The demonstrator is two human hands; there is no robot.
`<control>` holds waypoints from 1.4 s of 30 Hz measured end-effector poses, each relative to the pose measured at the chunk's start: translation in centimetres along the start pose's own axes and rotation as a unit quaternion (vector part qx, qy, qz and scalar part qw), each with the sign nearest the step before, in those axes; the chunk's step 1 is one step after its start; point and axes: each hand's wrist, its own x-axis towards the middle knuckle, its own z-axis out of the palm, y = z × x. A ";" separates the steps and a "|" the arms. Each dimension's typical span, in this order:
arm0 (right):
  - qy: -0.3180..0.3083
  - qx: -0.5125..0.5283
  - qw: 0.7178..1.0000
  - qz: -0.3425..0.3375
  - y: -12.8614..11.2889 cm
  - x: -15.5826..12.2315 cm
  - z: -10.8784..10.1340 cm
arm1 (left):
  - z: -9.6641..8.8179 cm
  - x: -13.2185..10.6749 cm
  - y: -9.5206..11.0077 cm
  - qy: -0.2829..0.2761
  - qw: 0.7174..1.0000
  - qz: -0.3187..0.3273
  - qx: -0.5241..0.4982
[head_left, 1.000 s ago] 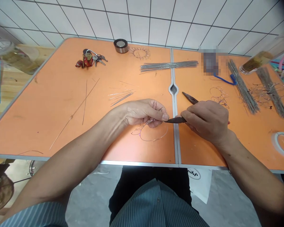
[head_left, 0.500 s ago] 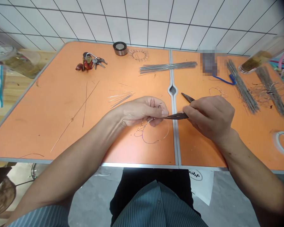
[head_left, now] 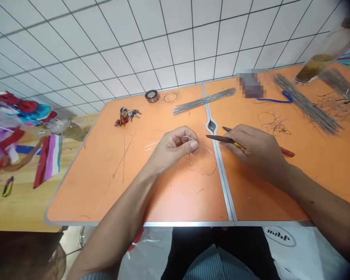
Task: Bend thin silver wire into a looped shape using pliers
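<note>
My left hand (head_left: 179,147) pinches a thin wire ring (head_left: 215,165) between thumb and fingers, over the orange table. The ring hangs below and to the right of the fingertips, with small loops of wire along its left part. In my right hand (head_left: 255,149) is a pair of pliers (head_left: 221,138) with dark jaws, spread apart and pointing left. A bit of yellow handle shows under the fingers, and a red handle end sticks out behind the hand. The jaw tips are a short way right of my left fingertips, apart from the wire.
Straight wires (head_left: 204,102) lie bundled at the back, near a tape roll (head_left: 152,96), a finished-looking wire ring (head_left: 170,97) and keys (head_left: 128,116). More wire bundles (head_left: 307,104) and a tilted jar (head_left: 313,68) are at right. Ribbons (head_left: 46,159) hang at left. A metal seam (head_left: 223,182) divides the table.
The plier jaws have come away from the wire at my left fingertips and now stand apart from it. The view has turned toward the left, bringing in the ribbons.
</note>
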 end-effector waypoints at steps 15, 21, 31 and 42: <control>0.020 0.127 0.990 0.056 -1.3 0.3 -0.5 | 1.0 -0.7 -0.3 0.109 0.882 0.326 0.324; 0.039 0.315 0.939 0.133 -3.5 1.2 -0.8 | 1.9 -0.9 -0.2 0.093 0.884 0.323 0.324; -0.059 0.443 0.871 0.204 -4.3 1.9 -1.3 | 3.2 -1.0 -0.3 0.053 0.879 0.320 0.350; -0.173 0.466 0.807 0.320 -4.0 2.7 -2.1 | 3.6 -1.2 -0.8 0.066 0.920 0.250 0.293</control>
